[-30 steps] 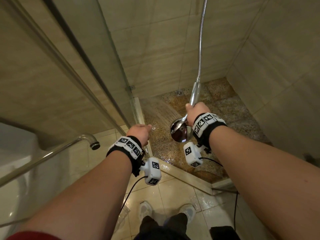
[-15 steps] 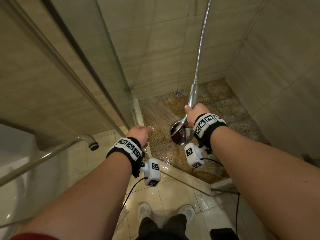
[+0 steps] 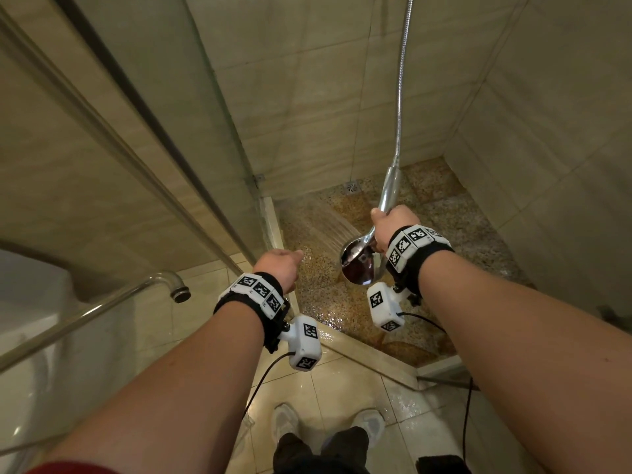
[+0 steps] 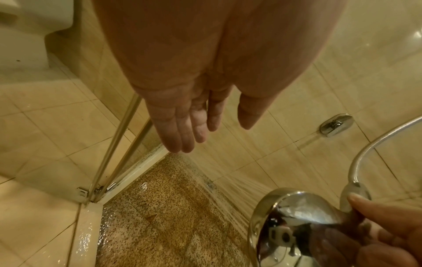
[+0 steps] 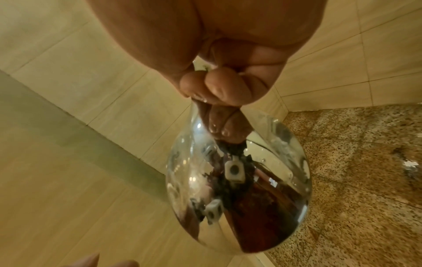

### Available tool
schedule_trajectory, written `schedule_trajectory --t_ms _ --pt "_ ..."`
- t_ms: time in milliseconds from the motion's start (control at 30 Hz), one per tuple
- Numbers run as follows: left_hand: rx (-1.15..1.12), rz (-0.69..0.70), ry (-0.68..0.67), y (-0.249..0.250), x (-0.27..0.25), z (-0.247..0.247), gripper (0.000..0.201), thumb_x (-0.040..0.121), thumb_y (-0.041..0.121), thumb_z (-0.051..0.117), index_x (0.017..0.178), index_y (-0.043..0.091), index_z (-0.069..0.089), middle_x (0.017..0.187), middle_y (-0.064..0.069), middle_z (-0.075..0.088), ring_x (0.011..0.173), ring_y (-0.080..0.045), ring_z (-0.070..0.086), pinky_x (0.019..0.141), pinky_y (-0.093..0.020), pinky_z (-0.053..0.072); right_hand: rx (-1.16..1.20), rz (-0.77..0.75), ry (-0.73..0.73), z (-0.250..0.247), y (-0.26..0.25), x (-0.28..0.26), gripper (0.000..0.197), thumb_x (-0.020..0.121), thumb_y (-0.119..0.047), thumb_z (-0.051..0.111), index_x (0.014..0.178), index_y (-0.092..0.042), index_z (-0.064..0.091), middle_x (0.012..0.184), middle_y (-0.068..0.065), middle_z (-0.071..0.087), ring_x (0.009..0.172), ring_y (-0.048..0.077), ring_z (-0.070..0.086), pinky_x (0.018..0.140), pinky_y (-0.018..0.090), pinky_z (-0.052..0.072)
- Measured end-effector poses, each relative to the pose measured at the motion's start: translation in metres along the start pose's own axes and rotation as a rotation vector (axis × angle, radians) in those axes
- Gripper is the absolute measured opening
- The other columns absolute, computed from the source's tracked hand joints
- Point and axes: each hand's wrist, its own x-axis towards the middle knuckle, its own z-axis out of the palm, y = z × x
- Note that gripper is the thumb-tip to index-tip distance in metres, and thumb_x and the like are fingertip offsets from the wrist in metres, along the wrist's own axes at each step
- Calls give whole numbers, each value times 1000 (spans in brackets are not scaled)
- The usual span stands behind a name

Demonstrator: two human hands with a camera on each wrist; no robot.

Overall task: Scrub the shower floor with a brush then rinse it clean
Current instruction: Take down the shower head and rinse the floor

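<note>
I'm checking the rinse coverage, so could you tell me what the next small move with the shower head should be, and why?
Probably sweep the spray slowly right, across the shower floor. The right hand grips the shower head, and its water strikes only the strip beside the glass door; the left hand hangs open, holding nothing. The floor drain sits at the back wall, so I'd work toward it.

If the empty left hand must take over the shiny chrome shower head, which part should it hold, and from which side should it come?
Probably the slim handle above the right hand, where the chrome shower head narrows toward the ribbed metal hose. That bare stretch is thin enough for fingers to wrap; the round head is wide and smooth. The left hand should come from its own side, above the water spray.
</note>
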Motion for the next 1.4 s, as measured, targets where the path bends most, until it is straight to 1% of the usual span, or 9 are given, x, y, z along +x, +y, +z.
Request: schedule_trajectory --t_ms 267,433,600,700,833,967,1133,1233,1400 --pt "39 12 -11 8 3 18 26 83 49 68 92 26 62 102 -5 70 98 -30 71 95 -50 57 36 122 85 -30 18 23 48 99 -46 54 119 -2 56 95 16 72 76 32 72 68 43 62" --pt "53 25 -42 16 4 43 21 93 42 67 100 23 64 101 -5 71 95 -29 71 93 -48 58 138 249 208 -67 47 51 50 94 -48 56 118 -4 56 90 16 72 74 35 73 72 51 63" --pt "40 25 -98 29 26 74 53 68 57 71 108 22 68 95 -5 72 88 -31 72 89 -54 59 218 263 273 -114 70 70 45 101 -34 50 131 0 54 118 21 66 100 38 69 87 50 59" --pt "71 31 -150 40 47 90 45 68 56 70 93 19 67 106 -12 74 102 -36 71 94 -53 57 221 365 358 -127 78 86 48 96 -42 57 122 -3 54 102 18 70 82 38 72 77 50 62" --pt "77 11 -218 42 102 113 67 48 71 68 95 25 69 111 -7 74 109 -38 69 100 -57 53 123 280 209 -123 50 75 38 101 -41 56 103 -4 61 83 16 71 71 33 71 70 46 62" --pt "67 8 -214 65 124 120 56 58 67 69 97 26 69 101 -1 75 100 -32 71 95 -55 56 27 166 17 -100 24 76 26 105 -36 52 98 -11 55 76 12 68 54 23 65 49 33 55" --pt "41 8 -256 96 123 124 43 71 54 69 100 22 69 84 -5 71 78 -29 69 87 -56 58 -22 223 190 -97 17 104 35 101 -40 55 114 -7 55 87 12 70 75 33 71 75 49 61" --pt "63 -2 -269 96 125 126 32 82 45 70 101 19 68 97 -11 72 93 -35 71 92 -55 58 10 284 252 -101 18 113 34 103 -37 54 116 -5 49 85 9 65 78 32 68 75 45 59" --pt "62 -49 -241 92 130 124 17 89 42 70 87 25 67 99 -9 72 99 -34 71 92 -52 58 -8 165 12 -73 4 121 29 104 -38 54 111 -10 54 88 13 71 67 26 71 60 40 62"
